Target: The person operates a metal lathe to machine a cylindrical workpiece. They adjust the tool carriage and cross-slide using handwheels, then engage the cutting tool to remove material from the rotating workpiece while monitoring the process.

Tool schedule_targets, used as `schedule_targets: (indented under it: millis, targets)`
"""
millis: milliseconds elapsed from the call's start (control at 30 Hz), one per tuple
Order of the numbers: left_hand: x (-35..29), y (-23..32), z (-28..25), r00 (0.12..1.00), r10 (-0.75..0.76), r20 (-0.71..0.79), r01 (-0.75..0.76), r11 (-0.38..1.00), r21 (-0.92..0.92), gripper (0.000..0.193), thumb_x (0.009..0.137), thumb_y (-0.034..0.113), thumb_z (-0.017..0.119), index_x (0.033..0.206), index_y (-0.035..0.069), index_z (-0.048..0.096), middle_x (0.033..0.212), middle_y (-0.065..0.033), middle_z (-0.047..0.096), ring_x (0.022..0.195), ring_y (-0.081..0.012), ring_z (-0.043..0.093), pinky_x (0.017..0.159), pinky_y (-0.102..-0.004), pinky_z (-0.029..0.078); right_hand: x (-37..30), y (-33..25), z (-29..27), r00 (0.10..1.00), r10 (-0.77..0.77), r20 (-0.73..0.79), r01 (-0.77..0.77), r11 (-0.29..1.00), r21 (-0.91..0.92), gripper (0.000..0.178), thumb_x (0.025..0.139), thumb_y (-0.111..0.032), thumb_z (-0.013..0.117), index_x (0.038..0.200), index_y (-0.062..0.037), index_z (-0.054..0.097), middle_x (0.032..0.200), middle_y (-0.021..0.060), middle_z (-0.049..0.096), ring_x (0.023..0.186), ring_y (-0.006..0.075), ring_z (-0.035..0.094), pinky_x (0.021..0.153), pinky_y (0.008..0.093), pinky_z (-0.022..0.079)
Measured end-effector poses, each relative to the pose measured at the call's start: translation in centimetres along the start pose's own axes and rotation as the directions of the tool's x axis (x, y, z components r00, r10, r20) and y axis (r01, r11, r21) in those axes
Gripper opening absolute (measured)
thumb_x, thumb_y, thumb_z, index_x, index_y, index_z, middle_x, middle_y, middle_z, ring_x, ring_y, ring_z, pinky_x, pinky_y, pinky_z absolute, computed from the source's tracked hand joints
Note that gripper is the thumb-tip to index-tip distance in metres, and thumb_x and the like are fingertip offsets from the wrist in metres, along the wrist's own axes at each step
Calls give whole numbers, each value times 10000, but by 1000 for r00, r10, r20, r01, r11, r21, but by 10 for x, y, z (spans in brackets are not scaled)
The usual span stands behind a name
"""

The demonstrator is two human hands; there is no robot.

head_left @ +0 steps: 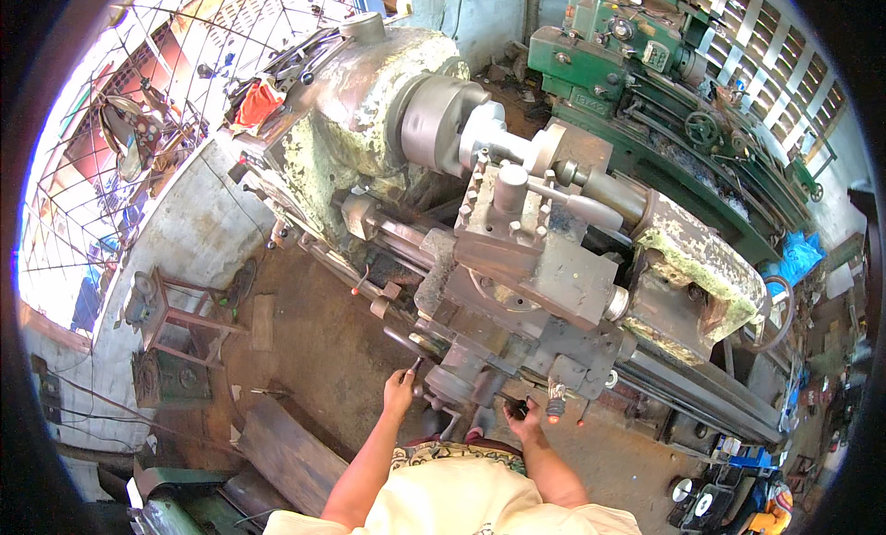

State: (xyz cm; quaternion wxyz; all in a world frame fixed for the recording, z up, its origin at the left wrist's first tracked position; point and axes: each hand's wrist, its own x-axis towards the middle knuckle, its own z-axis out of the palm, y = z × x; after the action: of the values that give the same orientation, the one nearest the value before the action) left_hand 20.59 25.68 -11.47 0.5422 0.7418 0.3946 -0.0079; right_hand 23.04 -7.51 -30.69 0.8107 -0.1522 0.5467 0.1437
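Note:
A large worn lathe point(388, 101) with flaking cream-green paint fills the middle. Its chuck point(432, 129) has a bright metal workpiece point(489, 136) in front of it, reaching toward the tailstock point(688, 230). The square tool post point(508, 192) sits on the carriage close beside the workpiece. Down at the carriage front, my left hand point(399, 392) is closed round the handle of a handwheel point(413, 343). My right hand point(526, 419) is closed on a dark crank handle point(508, 401) to the right; the fingers partly hide it.
Behind stands a green lathe point(591, 78). An orange cloth point(258, 104) lies on the headstock. To the left are a small wooden stool point(189, 309) and a barred window. A wide plank point(291, 452) lies on the floor by my left arm. Blue plastic point(796, 255) sits at the right.

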Motion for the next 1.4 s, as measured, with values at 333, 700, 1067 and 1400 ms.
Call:
schedule_targets:
  millis: [333,700,1067,1400]
  targets:
    - [4,-65,-43,991,-123,50,128,984,-125,301,976,270,609,1038,-20,654,875,-92,700,708,-153,680,590,-273,503,-22,12,12,998,-49,43,40,979,199,342,906,-331,576,972,2,539,944,188,619,892,381,615,849,512,512]
    - [61,36,1,992,50,-115,-47,998,36,585,894,371,676,1285,-27,499,1029,-245,686,975,-378,670,907,-404,499,-5,15,-3,998,-65,21,57,961,269,392,895,-400,553,968,-15,552,930,161,614,858,341,595,901,508,483]
    - [73,66,21,997,-35,-70,57,940,335,763,863,371,651,1265,-182,313,1181,-386,590,1157,-460,587,991,-451,465,-42,-31,-31,797,-587,-141,480,758,-442,391,971,-435,510,918,-53,577,701,59,598,563,188,525,604,333,471]
    - [83,65,26,991,-114,-73,133,918,372,844,882,304,521,1350,-270,116,1141,-420,582,1106,-480,604,965,-477,485,-222,-61,60,204,-957,206,926,121,-357,88,960,-110,589,897,-60,553,685,-12,521,570,71,467,506,254,379]
